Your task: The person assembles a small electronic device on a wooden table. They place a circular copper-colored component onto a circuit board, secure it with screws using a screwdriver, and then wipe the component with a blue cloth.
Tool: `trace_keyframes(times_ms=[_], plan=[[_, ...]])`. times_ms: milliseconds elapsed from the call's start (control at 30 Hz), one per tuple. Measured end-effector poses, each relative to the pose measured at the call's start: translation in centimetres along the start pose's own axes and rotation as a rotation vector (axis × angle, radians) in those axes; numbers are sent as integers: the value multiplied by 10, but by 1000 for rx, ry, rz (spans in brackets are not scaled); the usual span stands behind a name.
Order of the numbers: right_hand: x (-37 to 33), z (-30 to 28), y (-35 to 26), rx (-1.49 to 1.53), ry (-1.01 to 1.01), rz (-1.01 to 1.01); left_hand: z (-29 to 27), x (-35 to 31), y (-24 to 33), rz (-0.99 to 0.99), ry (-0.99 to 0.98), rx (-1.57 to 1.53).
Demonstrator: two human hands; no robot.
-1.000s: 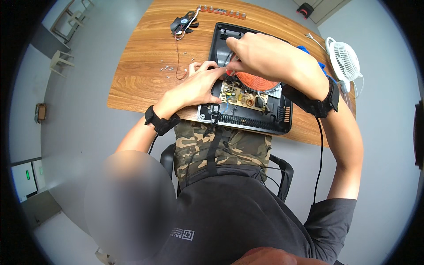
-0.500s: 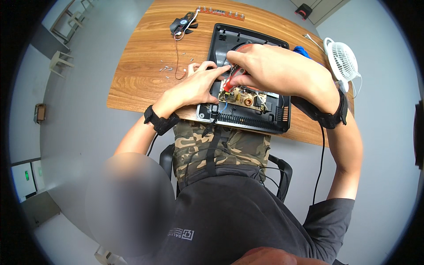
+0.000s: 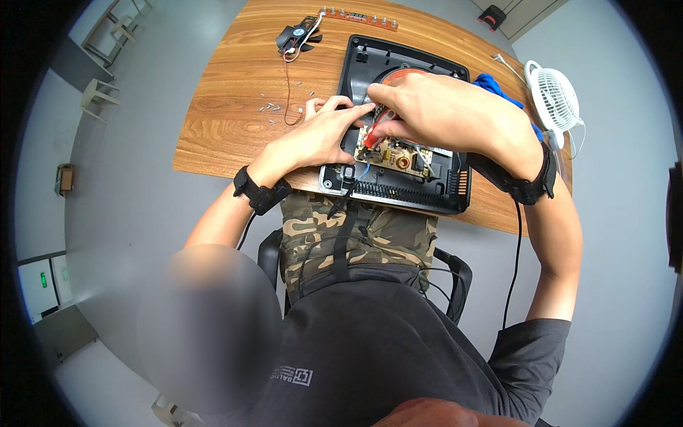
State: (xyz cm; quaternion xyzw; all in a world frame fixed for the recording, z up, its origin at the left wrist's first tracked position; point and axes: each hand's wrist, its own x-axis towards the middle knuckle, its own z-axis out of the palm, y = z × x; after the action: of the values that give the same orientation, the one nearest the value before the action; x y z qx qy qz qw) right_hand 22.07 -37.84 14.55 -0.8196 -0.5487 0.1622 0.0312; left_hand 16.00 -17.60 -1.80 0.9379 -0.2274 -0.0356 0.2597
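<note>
A black induction cooker base [image 3: 405, 196] lies without its top on the table's near edge. Its tan circuit board [image 3: 392, 158] shows in the near half, carrying a small copper ring coil. Across the base's left edge rests my left hand [image 3: 321, 139], fingers spread, thumb and forefinger beside the board's left end. My right hand [image 3: 420, 107] is closed around a screwdriver with a red handle [image 3: 371, 138], pointed down at the board's left end. Its tip is too small to make out. My right hand and forearm partly cover the large round coil [image 3: 398, 73].
A small black fan [image 3: 293, 37] with wires and a long reddish-brown circuit strip [image 3: 359, 19] lie at the far left. Several loose screws [image 3: 269, 107] are scattered left of the base. A blue cloth [image 3: 491, 83] and a white fan [image 3: 554, 98] sit to the right.
The screwdriver handle and right hand have shifted very slightly in the picture. The whole scene has moved a little with the camera; the left hand stays on the base.
</note>
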Motion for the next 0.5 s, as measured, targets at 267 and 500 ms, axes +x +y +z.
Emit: trace_keyframes(times_ms=[267,500], plan=[[-1,-4,0,20,2,40,1,-1,-3,20,18,-11],[-1,-2,2,-16,31,18,2,0,-3,14,16,-13]])
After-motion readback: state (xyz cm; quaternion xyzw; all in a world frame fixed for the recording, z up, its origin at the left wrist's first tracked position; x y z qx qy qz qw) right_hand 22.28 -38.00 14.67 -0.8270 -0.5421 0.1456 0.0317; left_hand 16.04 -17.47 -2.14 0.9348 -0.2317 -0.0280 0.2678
